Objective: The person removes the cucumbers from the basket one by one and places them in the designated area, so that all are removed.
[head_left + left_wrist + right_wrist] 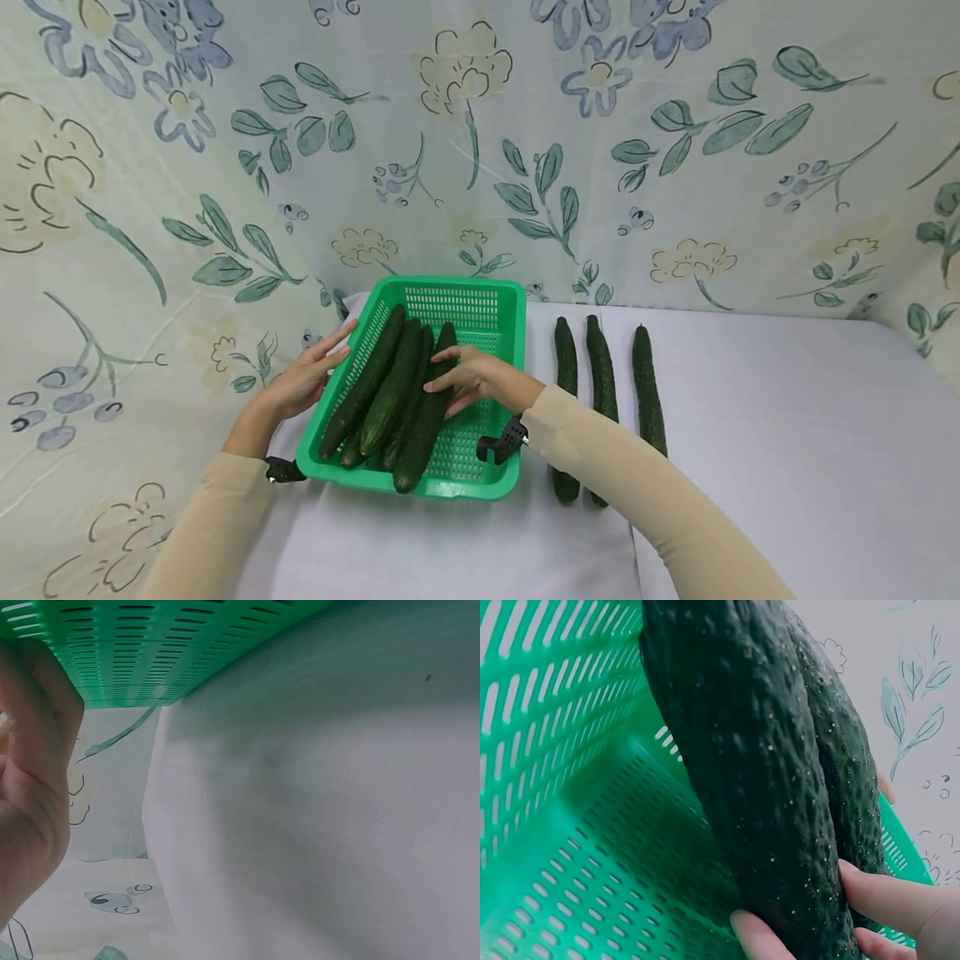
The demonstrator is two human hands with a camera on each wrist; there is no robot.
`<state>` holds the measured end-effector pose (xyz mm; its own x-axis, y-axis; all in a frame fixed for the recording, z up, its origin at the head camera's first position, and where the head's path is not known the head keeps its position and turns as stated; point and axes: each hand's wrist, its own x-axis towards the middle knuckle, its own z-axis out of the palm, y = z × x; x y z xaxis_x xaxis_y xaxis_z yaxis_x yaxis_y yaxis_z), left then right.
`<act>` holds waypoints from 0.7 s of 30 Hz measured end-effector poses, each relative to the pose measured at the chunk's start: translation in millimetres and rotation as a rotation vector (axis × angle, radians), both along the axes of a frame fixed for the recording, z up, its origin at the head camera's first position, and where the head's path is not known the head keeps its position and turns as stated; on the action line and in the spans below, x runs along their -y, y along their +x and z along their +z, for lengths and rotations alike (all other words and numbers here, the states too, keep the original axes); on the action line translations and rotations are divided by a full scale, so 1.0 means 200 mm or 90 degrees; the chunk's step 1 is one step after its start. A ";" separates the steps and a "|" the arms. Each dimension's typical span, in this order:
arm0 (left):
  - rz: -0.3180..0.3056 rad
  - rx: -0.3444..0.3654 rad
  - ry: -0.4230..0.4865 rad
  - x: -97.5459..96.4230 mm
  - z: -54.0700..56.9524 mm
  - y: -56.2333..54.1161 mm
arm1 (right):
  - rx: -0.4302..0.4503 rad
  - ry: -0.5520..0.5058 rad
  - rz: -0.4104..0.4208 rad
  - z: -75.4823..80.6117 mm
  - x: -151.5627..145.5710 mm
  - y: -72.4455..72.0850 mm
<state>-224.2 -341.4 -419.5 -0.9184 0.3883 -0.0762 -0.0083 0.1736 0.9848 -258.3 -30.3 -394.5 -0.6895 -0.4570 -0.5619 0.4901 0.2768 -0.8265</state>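
A green plastic basket (517, 375) with slotted walls stands on the white-covered table and bears several dark green cucumbers in its left part. My right hand (474, 377) reaches in over the basket and grips the rightmost cucumber (423, 429), whose near end lies against the front rim. In the right wrist view, thumb and fingers sit on both sides of that bumpy cucumber (742, 765). Outside the basket's left wall, my left hand (303, 382) touches it with fairly straight fingers. The left wrist view shows this hand (34, 765) beneath the slotted wall (150, 645), its fingertips hidden.
To the right of the basket, three cucumbers lie lengthwise on the white cloth, the outermost cucumber (648, 387) a little apart. My right forearm covers parts of them. A floral curtain (480, 208) hangs behind the table and along its left side.
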 end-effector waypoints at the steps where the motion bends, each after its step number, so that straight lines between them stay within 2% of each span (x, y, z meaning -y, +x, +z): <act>1: 0.000 0.000 0.000 0.00 0.00 0.00 | 0.001 -0.003 -0.003 0.00 0.00 0.00; 10: 0.007 0.004 -0.005 0.00 0.00 0.00 | -0.002 -0.036 0.007 0.03 -0.01 0.03; 21: 0.005 0.001 -0.004 -0.01 0.01 0.00 | -0.009 -0.084 -0.018 0.09 -0.07 0.03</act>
